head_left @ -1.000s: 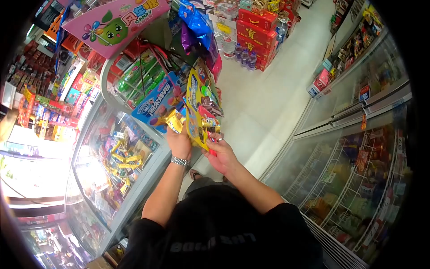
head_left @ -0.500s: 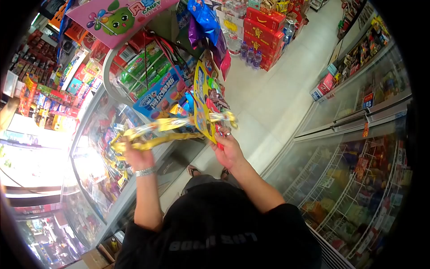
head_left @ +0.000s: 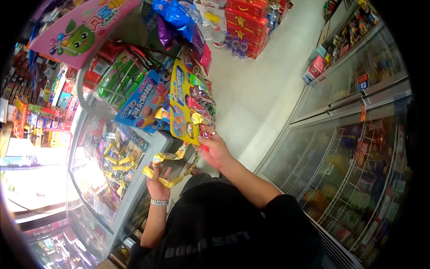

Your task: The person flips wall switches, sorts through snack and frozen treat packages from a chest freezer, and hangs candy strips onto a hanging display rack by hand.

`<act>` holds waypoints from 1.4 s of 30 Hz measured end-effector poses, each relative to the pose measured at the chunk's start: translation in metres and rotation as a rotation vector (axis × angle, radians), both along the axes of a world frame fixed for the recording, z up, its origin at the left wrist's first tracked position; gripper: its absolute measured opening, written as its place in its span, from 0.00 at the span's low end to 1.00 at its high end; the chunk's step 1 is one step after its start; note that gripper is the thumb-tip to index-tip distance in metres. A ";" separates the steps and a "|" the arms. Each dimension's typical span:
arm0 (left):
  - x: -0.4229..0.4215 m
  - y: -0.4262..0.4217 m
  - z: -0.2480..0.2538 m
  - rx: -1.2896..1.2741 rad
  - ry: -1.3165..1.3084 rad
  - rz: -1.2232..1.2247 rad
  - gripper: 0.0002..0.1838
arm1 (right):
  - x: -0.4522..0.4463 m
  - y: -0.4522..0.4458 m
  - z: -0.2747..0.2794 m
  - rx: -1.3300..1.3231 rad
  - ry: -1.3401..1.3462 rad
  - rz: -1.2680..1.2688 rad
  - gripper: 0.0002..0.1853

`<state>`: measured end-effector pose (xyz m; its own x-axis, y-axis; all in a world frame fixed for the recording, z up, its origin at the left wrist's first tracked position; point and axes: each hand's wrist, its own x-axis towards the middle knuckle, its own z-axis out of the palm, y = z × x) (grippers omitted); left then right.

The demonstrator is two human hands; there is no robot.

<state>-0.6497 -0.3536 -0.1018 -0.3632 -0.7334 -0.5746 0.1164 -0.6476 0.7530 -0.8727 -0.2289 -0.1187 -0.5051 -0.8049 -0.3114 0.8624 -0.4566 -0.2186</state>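
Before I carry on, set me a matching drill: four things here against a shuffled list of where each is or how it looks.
1. candy strip
2. yellow card
3. red boxes
4. pink sign

A. stacked beside purple bottles
B. at the left hand
C. shows a green cartoon face
D. lower end at the right hand

Pairs: 1-B, 2-D, 3-A, 4-C

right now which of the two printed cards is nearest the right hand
The yellow card, its lower end right at the right hand; the blue card is further left, away from that hand.
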 end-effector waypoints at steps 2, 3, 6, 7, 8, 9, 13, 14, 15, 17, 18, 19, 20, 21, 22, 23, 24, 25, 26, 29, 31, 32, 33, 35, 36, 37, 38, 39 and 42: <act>0.003 0.003 -0.022 0.032 -0.186 -0.128 0.25 | 0.009 -0.007 0.000 0.014 -0.013 -0.059 0.16; 0.003 0.004 -0.032 0.099 -0.245 -0.163 0.27 | 0.016 -0.008 0.000 -0.009 -0.020 -0.077 0.16; -0.010 -0.001 -0.038 0.061 -0.364 -0.296 0.26 | 0.045 -0.011 -0.008 -0.024 -0.102 -0.044 0.17; -0.018 -0.006 -0.035 0.035 -0.307 -0.339 0.25 | 0.054 -0.012 -0.010 0.011 -0.100 0.000 0.17; -0.026 -0.012 -0.032 0.000 -0.283 -0.380 0.24 | 0.060 -0.011 -0.012 0.044 -0.095 0.050 0.16; -0.035 -0.019 -0.028 -0.007 -0.268 -0.391 0.23 | 0.063 -0.009 -0.012 0.132 0.003 0.118 0.14; -0.042 -0.039 -0.017 -0.004 -0.312 -0.519 0.20 | 0.054 0.012 0.005 0.490 0.620 0.352 0.10; -0.042 -0.037 -0.014 -0.007 -0.323 -0.511 0.20 | 0.054 0.019 0.007 0.480 0.614 0.359 0.10; -0.046 -0.027 -0.007 0.177 -0.250 -0.507 0.20 | 0.054 0.026 0.009 0.399 0.888 0.400 0.10; -0.070 0.001 0.020 0.399 -0.172 -0.501 0.23 | 0.048 0.037 0.025 0.227 1.290 0.502 0.13; -0.068 -0.005 0.016 0.397 -0.177 -0.493 0.23 | 0.050 0.038 0.029 0.218 1.286 0.505 0.13; -0.063 -0.016 0.007 0.471 -0.121 -0.582 0.23 | 0.053 0.038 0.031 0.074 1.368 0.556 0.13; -0.058 -0.023 -0.004 0.545 -0.062 -0.670 0.23 | 0.055 0.039 0.035 -0.072 1.446 0.606 0.12; -0.053 -0.024 -0.018 0.457 -0.159 -0.618 0.22 | 0.048 0.040 0.047 -0.145 1.395 0.810 0.12; -0.044 -0.026 -0.028 0.461 -0.161 -0.613 0.22 | 0.041 0.041 0.054 -0.148 1.390 0.815 0.12; -0.035 -0.030 -0.038 0.436 -0.160 -0.567 0.20 | 0.032 0.043 0.057 -0.235 1.458 0.877 0.12; -0.029 -0.031 -0.041 0.412 -0.161 -0.518 0.18 | 0.022 0.046 0.061 -0.326 1.522 0.941 0.13; -0.033 -0.023 -0.020 0.439 -0.236 -0.429 0.09 | 0.007 0.053 0.065 -0.269 1.546 1.027 0.15; -0.052 0.006 0.009 0.399 -0.232 -0.252 0.08 | -0.006 0.060 0.056 -0.180 1.577 1.065 0.16; -0.018 0.010 0.011 0.240 -0.142 -0.357 0.16 | -0.039 0.070 0.027 0.195 1.534 1.112 0.21; -0.031 0.037 0.041 -0.057 -0.096 -0.488 0.22 | -0.026 0.053 0.001 0.356 1.422 1.007 0.24; -0.038 0.045 0.051 -0.063 -0.092 -0.465 0.22 | -0.020 0.043 -0.004 0.526 1.292 0.878 0.26; -0.044 0.054 0.060 -0.172 -0.193 -0.601 0.25 | -0.010 0.033 0.000 0.514 1.303 0.893 0.26; -0.048 0.063 0.056 -0.444 -0.227 -0.858 0.27 | 0.009 0.016 0.009 0.340 0.078 0.460 0.22; -0.053 0.067 0.057 -0.445 -0.226 -0.827 0.27 | 0.005 0.015 0.014 0.340 0.092 0.488 0.22; -0.060 0.070 0.060 -0.559 -0.240 -0.961 0.27 | -0.003 0.015 0.022 0.346 0.127 0.382 0.22; -0.068 0.074 0.063 -0.672 -0.258 -1.096 0.27 | -0.009 0.014 0.034 0.350 0.161 0.275 0.23; -0.075 0.076 0.064 -0.720 -0.149 -1.081 0.25 | -0.011 0.011 0.056 0.438 0.246 0.112 0.22; -0.074 0.069 0.061 -0.787 -0.111 -1.112 0.24 | -0.043 0.026 0.063 0.472 0.540 0.113 0.22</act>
